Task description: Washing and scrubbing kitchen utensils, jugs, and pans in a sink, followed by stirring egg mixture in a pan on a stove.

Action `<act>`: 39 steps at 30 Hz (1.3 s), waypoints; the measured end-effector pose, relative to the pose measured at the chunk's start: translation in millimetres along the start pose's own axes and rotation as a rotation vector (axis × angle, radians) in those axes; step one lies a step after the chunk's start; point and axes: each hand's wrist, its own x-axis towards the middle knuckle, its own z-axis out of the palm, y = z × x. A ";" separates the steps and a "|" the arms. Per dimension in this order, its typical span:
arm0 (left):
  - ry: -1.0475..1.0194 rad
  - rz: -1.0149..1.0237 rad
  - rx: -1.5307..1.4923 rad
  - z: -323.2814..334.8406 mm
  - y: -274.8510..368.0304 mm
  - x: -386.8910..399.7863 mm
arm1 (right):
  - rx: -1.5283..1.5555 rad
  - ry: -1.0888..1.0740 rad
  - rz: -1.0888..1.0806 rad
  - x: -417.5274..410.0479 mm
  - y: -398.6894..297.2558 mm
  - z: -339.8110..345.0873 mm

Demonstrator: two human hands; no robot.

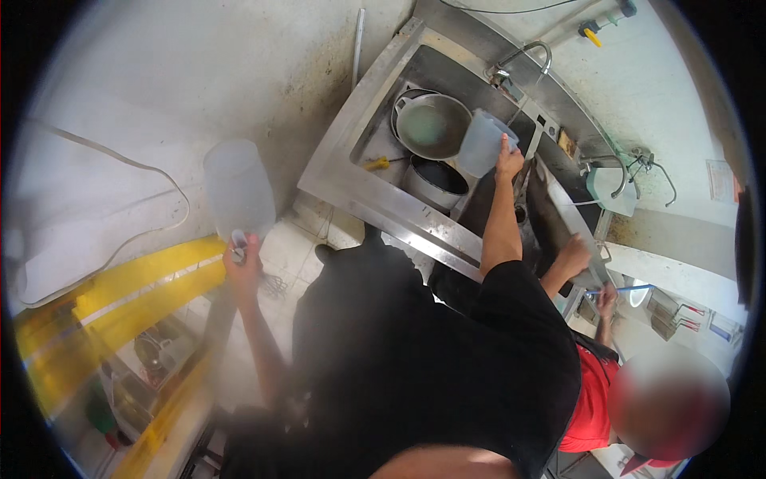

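My left hand [242, 260] is closed around the narrow end of a translucent plastic container [239, 185], left of the sink. Looped wires, apparently a whisk [275, 286], show beside that hand; whether I hold them is unclear. My right hand [508, 160] grips a translucent plastic pitcher [482, 143], tilted over the left sink basin. Beside the pitcher, a two-handled metal pan [434, 127] holds cloudy liquid. Nearer me stands a metal pot [434, 184] with a dark inside. A yellow-handled utensil [377, 163] lies to its left in the basin.
A co-worker in a red shirt [589, 401] stands at the right, hands at a large metal tray [553, 209] in the other basin. Curved faucets [529, 51] rise behind the sink. The steel sink rim [389, 206] lies before me. Yellow plastic strips [149, 281] hang or lie at left.
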 end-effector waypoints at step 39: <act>-0.296 0.444 -0.036 140.6 93.7 29.0 | -0.616 -1.108 -0.920 -3.2 -311.4 -65.7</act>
